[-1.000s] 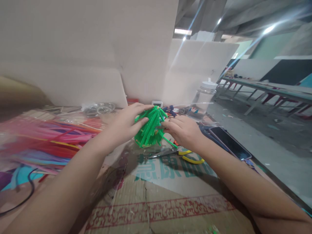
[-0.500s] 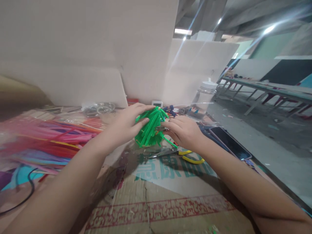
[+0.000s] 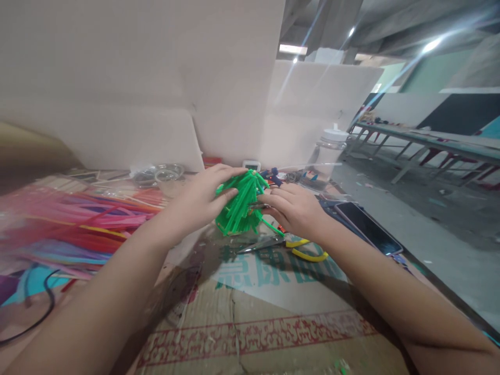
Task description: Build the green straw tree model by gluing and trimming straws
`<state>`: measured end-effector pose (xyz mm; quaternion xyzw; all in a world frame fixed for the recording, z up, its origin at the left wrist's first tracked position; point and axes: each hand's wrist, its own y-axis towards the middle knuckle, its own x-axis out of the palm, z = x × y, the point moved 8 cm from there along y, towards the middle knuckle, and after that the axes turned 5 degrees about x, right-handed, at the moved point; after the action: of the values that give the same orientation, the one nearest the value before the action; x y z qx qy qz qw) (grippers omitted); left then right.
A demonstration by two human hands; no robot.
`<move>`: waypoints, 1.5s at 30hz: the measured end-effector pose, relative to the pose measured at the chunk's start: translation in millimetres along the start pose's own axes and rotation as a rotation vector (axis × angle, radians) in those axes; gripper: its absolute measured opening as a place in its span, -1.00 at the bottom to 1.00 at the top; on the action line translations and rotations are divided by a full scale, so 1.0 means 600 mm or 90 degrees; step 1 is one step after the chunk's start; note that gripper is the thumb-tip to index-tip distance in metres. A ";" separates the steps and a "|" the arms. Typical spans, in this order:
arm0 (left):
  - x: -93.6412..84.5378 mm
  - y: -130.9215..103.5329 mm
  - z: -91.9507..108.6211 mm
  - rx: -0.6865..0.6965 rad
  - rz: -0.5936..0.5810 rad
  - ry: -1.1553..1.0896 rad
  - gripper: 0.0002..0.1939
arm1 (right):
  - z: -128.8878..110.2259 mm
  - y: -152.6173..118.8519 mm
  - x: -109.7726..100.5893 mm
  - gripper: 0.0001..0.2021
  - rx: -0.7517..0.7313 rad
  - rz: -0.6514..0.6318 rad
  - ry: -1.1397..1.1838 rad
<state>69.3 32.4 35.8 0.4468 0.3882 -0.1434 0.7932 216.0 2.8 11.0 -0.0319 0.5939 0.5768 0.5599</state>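
Note:
In the head view, my left hand [image 3: 213, 195] is closed round a cone-shaped bundle of bright green pipe cleaners [image 3: 240, 208], thumb in front and fingers over the top. My right hand [image 3: 295, 208] is closed at the bundle's right side on a small metal-tipped tool, apparently pliers [image 3: 257, 206]; most of it is hidden by the fingers. A bit of orange-red shows below that hand. One green stem sticks out down to the right. Beneath the hands lie scissors [image 3: 307, 254] with yellow handles, their blades pointing left.
Many coloured pipe cleaners [image 3: 97, 224] cover the table's left side. A phone [image 3: 369, 228] rests at the right edge. Behind stand a clear bottle with a white lid [image 3: 330, 151], a small white display [image 3: 251, 165] and pale boards [image 3: 136, 78]. Printed cardboard [image 3: 258, 338] covers the front.
Almost nothing differs. Both hands stay on the green bundle in nearly the same pose, with only a very slight shift in the view.

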 end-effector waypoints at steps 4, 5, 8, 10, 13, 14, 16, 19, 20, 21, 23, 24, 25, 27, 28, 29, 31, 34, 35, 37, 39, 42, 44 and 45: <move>-0.002 0.000 0.000 0.001 0.010 -0.005 -0.60 | -0.001 0.001 -0.003 -0.76 -0.002 0.004 -0.007; -0.002 0.000 0.000 0.004 0.012 -0.005 -0.60 | -0.001 0.002 -0.004 -0.75 -0.002 0.004 -0.009; -0.002 0.001 0.001 0.011 0.011 0.000 -0.60 | -0.002 0.004 -0.006 -0.75 -0.005 0.008 -0.013; -0.002 0.001 0.001 0.014 0.007 0.009 -0.60 | -0.003 0.005 -0.008 -0.76 -0.008 0.014 -0.014; -0.002 0.002 0.002 0.015 0.004 0.016 -0.60 | -0.005 0.005 -0.010 -0.77 -0.016 0.023 -0.013; -0.001 0.002 0.003 0.015 0.003 0.016 -0.60 | -0.005 0.005 -0.009 -0.78 -0.019 0.025 -0.012; -0.001 0.001 0.002 0.012 0.001 0.017 -0.60 | -0.005 0.005 -0.008 -0.78 -0.024 0.024 -0.011; 0.000 0.001 0.002 0.011 0.001 0.018 -0.60 | -0.005 0.004 -0.006 -0.79 -0.024 0.025 -0.015; -0.001 0.001 0.002 0.012 0.002 0.019 -0.60 | -0.004 0.004 -0.005 -0.79 -0.023 0.026 -0.015; -0.001 0.001 0.002 0.013 0.003 0.019 -0.61 | -0.004 0.004 -0.005 -0.80 -0.022 0.026 -0.013; -0.002 0.002 0.002 0.016 0.001 0.019 -0.61 | -0.003 0.004 -0.006 -0.80 -0.019 0.028 -0.002; -0.002 0.002 0.002 0.017 -0.001 0.018 -0.61 | -0.003 0.004 -0.008 -0.80 -0.017 0.031 0.008; -0.002 0.002 0.001 0.018 -0.003 0.017 -0.61 | -0.002 0.003 -0.010 -0.79 -0.015 0.037 0.018; -0.002 0.001 0.001 0.019 -0.002 0.014 -0.61 | -0.001 0.003 -0.013 -0.78 -0.012 0.043 0.033; -0.003 0.001 0.000 0.019 0.000 0.013 -0.61 | 0.000 0.003 -0.013 -0.78 -0.011 0.039 0.034; -0.002 0.001 0.000 0.018 0.001 0.014 -0.61 | 0.000 0.003 -0.012 -0.78 -0.009 0.032 0.031; -0.001 0.001 0.000 0.016 0.003 0.016 -0.60 | 0.001 0.002 -0.008 -0.78 -0.003 0.010 0.025; 0.000 0.001 0.002 0.018 0.002 0.020 -0.60 | 0.000 0.003 -0.003 -0.77 0.003 -0.011 0.024; 0.000 0.002 0.004 0.019 0.002 0.020 -0.61 | 0.000 0.003 -0.002 -0.77 0.004 -0.012 0.023; -0.001 0.003 0.005 0.019 0.002 0.021 -0.61 | -0.002 0.004 -0.002 -0.77 0.003 -0.008 0.016; -0.001 0.003 0.006 0.017 -0.003 0.025 -0.61 | -0.004 0.004 -0.003 -0.77 -0.002 0.002 0.006; 0.000 0.003 0.006 0.014 -0.006 0.027 -0.61 | -0.006 0.004 -0.004 -0.78 -0.012 0.012 -0.001; 0.000 0.002 0.005 0.014 -0.003 0.023 -0.61 | -0.006 0.003 -0.002 -0.78 -0.012 0.009 -0.002; -0.001 0.002 0.005 0.016 0.000 0.020 -0.60 | -0.005 0.003 -0.001 -0.78 -0.009 0.007 -0.003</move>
<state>71.0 30.5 37.5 0.4586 0.3987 -0.1412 0.7815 213.2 0.9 11.4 -0.0315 0.5887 0.5841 0.5579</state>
